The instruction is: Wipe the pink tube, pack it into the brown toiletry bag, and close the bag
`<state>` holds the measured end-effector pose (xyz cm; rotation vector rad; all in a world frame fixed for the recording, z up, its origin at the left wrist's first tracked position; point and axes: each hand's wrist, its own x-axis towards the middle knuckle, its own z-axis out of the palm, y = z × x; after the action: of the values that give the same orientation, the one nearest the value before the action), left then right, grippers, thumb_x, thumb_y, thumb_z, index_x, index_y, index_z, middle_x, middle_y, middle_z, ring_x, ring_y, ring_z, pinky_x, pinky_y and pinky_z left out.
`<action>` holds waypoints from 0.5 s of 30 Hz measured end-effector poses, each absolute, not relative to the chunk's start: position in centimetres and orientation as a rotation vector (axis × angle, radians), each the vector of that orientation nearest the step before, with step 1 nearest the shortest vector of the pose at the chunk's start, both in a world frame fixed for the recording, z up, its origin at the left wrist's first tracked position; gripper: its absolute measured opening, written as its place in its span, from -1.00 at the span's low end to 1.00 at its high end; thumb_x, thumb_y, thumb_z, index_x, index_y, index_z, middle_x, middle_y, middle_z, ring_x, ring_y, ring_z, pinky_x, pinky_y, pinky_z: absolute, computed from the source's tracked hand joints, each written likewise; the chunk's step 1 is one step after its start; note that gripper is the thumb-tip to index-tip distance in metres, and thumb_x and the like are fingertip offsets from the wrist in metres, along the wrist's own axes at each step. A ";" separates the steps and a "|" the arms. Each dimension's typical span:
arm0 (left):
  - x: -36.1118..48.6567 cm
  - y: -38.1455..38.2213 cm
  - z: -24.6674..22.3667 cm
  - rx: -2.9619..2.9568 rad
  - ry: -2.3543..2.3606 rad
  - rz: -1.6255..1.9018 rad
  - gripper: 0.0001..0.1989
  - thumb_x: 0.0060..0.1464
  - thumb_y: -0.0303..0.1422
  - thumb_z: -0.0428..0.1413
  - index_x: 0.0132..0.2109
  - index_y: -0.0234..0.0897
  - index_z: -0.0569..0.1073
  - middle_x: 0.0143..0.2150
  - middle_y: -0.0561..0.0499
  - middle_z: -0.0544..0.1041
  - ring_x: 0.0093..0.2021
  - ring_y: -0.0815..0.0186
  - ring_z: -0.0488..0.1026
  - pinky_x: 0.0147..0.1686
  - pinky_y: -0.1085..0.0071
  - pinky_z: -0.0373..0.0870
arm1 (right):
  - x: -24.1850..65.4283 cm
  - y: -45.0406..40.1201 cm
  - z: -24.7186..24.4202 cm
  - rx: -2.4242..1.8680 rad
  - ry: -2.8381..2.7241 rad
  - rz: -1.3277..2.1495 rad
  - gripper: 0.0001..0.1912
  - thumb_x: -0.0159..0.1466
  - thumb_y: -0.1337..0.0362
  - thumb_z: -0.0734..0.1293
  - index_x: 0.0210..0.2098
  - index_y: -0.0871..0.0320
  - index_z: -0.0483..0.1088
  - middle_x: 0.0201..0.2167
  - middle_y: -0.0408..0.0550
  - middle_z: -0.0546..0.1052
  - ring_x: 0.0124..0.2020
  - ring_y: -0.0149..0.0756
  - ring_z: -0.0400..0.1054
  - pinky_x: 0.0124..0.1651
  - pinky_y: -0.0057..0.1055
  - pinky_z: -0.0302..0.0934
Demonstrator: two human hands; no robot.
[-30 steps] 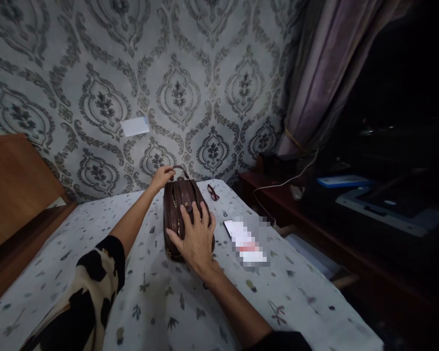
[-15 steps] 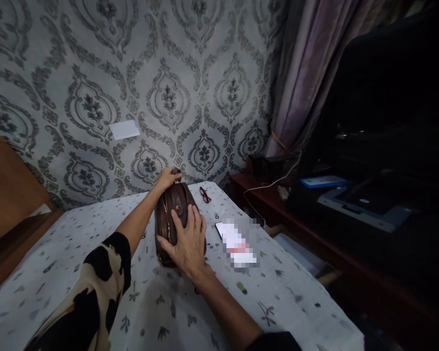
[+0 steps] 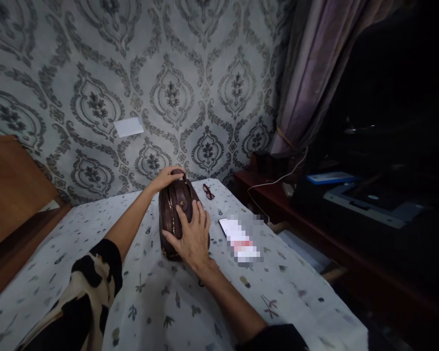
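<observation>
A dark brown handbag (image 3: 173, 214) with zips and a small gold stud lies on the patterned white bed sheet (image 3: 146, 317), its handle (image 3: 178, 172) at the far end. My left hand (image 3: 165, 178) reaches to that far end, its fingers bent over the handle. Across the near part of the bag my right hand (image 3: 193, 234) lies with fingers and thumb spread, pressed on the top and covering some of it. To the right are a phone (image 3: 237, 239) with a lit, blurred-out screen and a pair of dark red glasses (image 3: 208, 191).
Patterned wallpaper (image 3: 171, 92) rises behind the bed, with a white card (image 3: 129, 127) on it. A wooden board (image 3: 18, 190) stands at the left. On the right, a dark red table (image 3: 256, 183) holds a cable (image 3: 274, 183) and a blue-and-white box (image 3: 331, 178).
My left hand and the handle have come down closer to the bag's far end. My right hand stays spread on the bag. The whole view has shifted slightly.
</observation>
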<state>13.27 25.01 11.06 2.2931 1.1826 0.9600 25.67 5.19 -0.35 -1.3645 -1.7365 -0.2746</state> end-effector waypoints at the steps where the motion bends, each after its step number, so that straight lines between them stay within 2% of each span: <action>1: 12.6 25.1 11.2 2.305 1.214 0.949 -0.67 -0.06 -0.15 0.19 -0.21 -0.28 0.60 -0.30 0.04 0.59 -0.25 0.26 0.43 -0.20 0.41 0.31 | 25.7 5.1 -0.4 -1.361 -1.742 -0.279 -0.27 0.25 -0.10 0.41 0.31 0.08 0.31 0.42 0.30 0.15 0.44 0.21 -0.04 0.36 0.23 -0.06; 4: 10.8 25.3 11.3 2.319 1.378 0.928 -0.81 -0.12 -0.24 0.21 -0.41 -0.29 0.55 -0.52 0.08 0.46 -0.37 0.28 0.35 -0.31 0.40 0.23 | 25.7 4.7 -0.6 -1.348 -1.780 -0.301 -0.32 0.32 -0.04 0.36 0.35 0.07 0.25 0.44 0.24 0.17 0.46 0.18 -0.06 0.38 0.25 -0.12; 6: 9.9 25.2 11.1 2.319 1.491 0.944 -0.84 -0.09 -0.27 0.19 -0.49 -0.28 0.50 -0.58 0.09 0.38 -0.41 0.30 0.31 -0.35 0.40 0.17 | 25.6 4.5 -0.7 -1.342 -1.807 -0.306 -0.35 0.37 -0.01 0.31 0.37 0.09 0.22 0.42 0.21 0.22 0.44 0.15 -0.03 0.39 0.27 -0.16; 11: 9.4 24.3 10.3 2.314 1.679 0.977 -0.83 -0.02 -0.29 0.19 -0.49 -0.27 0.51 -0.56 0.06 0.42 -0.40 0.28 0.34 -0.36 0.39 0.14 | 25.6 4.7 -1.0 -1.326 -1.807 -0.315 -0.37 0.39 -0.02 0.29 0.35 0.11 0.24 0.39 0.19 0.29 0.42 0.14 0.03 0.39 0.26 -0.19; 15: 9.7 23.6 10.2 2.319 1.779 0.981 -0.86 0.01 -0.33 0.17 -0.46 -0.26 0.54 -0.47 -0.01 0.51 -0.30 0.22 0.41 -0.30 0.37 0.18 | 25.5 4.9 -1.2 -1.326 -1.807 -0.309 -0.38 0.37 -0.03 0.31 0.32 0.10 0.29 0.37 0.19 0.31 0.42 0.14 0.03 0.39 0.26 -0.19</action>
<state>9.71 23.64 10.19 2.3186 1.7793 0.9806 25.51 4.94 -1.20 -1.3259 -1.8073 -0.3091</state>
